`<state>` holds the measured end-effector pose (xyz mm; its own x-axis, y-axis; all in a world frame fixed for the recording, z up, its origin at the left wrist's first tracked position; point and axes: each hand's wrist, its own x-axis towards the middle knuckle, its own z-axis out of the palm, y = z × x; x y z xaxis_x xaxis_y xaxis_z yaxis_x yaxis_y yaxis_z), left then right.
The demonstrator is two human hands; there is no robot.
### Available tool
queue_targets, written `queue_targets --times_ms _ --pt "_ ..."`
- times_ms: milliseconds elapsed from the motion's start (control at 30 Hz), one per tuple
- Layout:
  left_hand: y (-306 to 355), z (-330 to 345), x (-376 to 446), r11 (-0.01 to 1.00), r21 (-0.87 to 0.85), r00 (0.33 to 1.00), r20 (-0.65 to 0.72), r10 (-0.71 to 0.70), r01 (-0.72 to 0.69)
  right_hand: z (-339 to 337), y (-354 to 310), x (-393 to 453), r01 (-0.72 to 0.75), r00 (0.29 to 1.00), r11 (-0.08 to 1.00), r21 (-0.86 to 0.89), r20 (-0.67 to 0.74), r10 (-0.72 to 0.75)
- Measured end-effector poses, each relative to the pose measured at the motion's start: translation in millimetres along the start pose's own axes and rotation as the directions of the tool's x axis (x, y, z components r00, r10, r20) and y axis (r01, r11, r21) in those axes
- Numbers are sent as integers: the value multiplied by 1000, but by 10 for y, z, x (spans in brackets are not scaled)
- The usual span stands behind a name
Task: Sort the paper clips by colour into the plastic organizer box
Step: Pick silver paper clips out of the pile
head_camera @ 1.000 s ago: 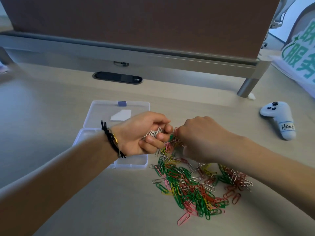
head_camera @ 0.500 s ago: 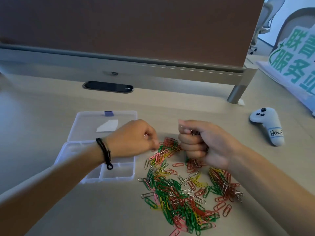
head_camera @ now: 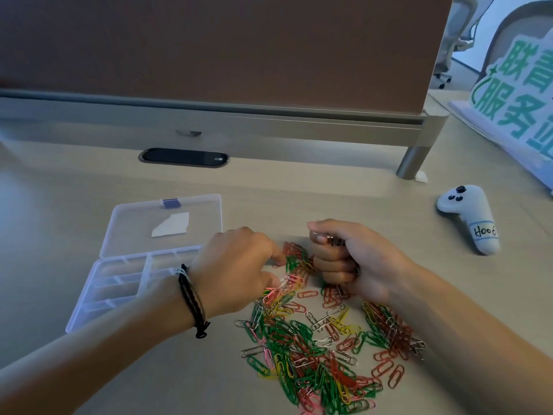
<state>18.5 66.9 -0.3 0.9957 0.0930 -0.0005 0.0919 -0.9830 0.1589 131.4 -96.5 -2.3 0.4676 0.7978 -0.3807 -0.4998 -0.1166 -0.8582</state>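
A person's two bare hands work over a heap of coloured paper clips spread on a pale desk. The left hand reaches into the far edge of the heap, thumb and forefinger pinching a pale clip among pink and yellow ones. The right hand is clenched in a fist around a small bunch of silver clips, which show under the thumb. The clear plastic organizer box lies open just left of the left hand, lid folded back. A white controller rests far right.
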Motion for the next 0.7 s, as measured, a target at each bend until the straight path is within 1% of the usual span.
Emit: queue_targets --times_ms 67,200,300,367,533,600,633,667,700 --pt "25 -40 -2 998 46 999 17 32 -33 -1 9 -3 -4 1000 1000 -1 -4 4" --pt "59 -37 -27 999 -24 997 -71 30 -32 -17 13 -18 5 1000 1000 3 -2 -5" --pt "95 -16 -17 999 -33 999 -40 13 -14 -20 -12 -35 12 1000 1000 -8 -10 -12" --pt "128 -14 -15 1000 -8 1000 -14 -2 2 -13 -27 -48 12 1000 1000 -12 -13 -12" --pt "177 29 -31 981 187 998 -5 55 -53 -11 -13 -51 -1 1000 1000 -9 -18 1" --pt "205 50 -11 933 334 990 5 140 -134 -12 -1 -31 -6 1000 998 67 -26 7" --pt "241 41 -11 901 397 984 48 171 -175 -15 1 -13 -3 999 992 122 -44 8" --pt "265 47 -14 872 441 977 90 193 -213 -17 4 -2 3 998 985 175 -65 8" --pt "277 36 -20 863 445 971 104 216 -239 -19 3 11 12 997 975 220 -82 7"
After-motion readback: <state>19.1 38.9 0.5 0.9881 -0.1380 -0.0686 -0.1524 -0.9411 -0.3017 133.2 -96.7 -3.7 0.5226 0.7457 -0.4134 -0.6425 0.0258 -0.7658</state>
